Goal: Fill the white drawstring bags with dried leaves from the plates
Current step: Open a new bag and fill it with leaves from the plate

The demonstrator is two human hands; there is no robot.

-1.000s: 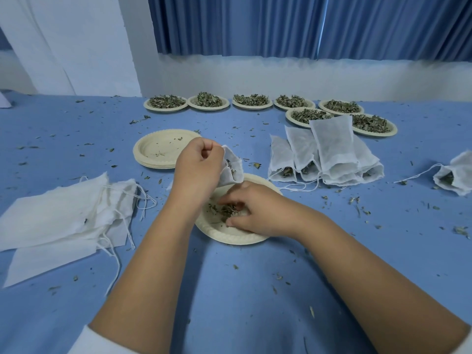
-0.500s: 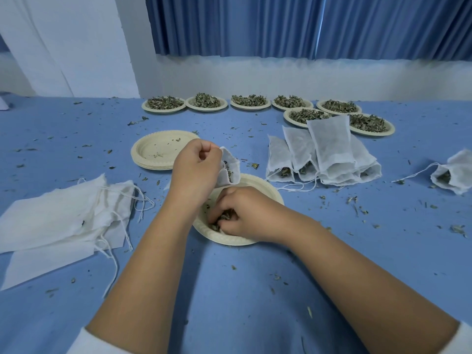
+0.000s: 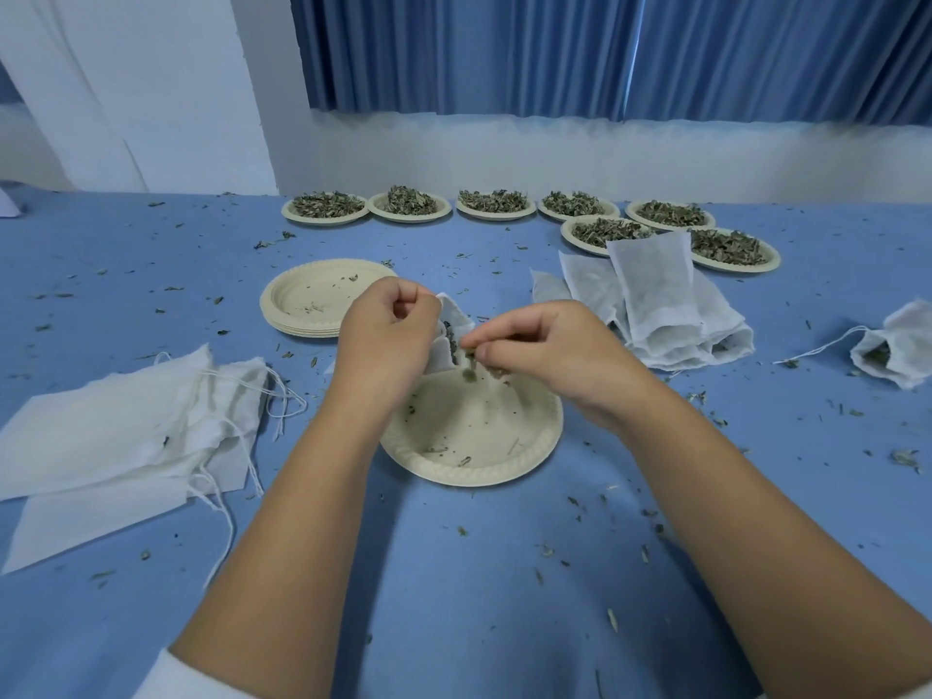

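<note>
My left hand (image 3: 386, 340) grips the rim of a white drawstring bag (image 3: 451, 327), holding it up above the near paper plate (image 3: 474, 436). Dark leaves show inside the bag's mouth. My right hand (image 3: 549, 350) pinches a small clump of dried leaves (image 3: 470, 363) right at that mouth, above the plate. Only a few crumbs lie on the plate. Several plates heaped with dried leaves (image 3: 610, 229) stand in a row at the back.
Flat unfilled bags (image 3: 101, 436) with loose strings lie at the left. A stack of bare plates (image 3: 317, 300) sits behind my left hand. Filled bags (image 3: 650, 305) are piled at the right, and one more bag (image 3: 897, 345) lies far right. Leaf crumbs dot the blue table.
My right hand has risen from the plate with a pinch of leaves and come to the bag's mouth. The plate, covered by that hand before, now shows almost bare.
</note>
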